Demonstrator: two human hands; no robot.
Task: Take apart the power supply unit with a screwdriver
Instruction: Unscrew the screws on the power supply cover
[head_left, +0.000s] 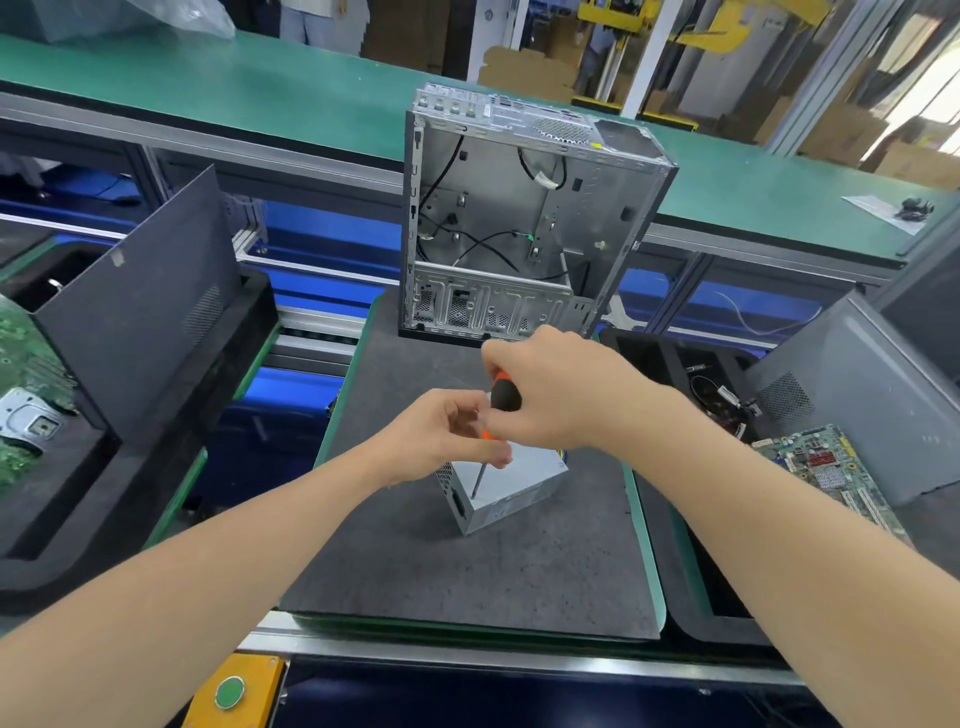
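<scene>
— So, what carries it all?
— A dark grey mat (519, 571) with green edges, on the near table. A long green table (260, 88) runs across the far side. An open computer case (519, 218) stands upright at the mat's far edge.
— And the power supply unit?
— The power supply unit (514, 493) lies mid-mat, nearer than the case, under both hands.
— The grip?
— The right hand (561, 395) has its grip closed round the black-and-orange handle of the screwdriver (505, 397). The left hand (441, 431) pinches it lower down, by the shaft. The tip stands on the unit's top face, near its left corner.
— Any writing?
— A label on the unit, too small to read.
</scene>
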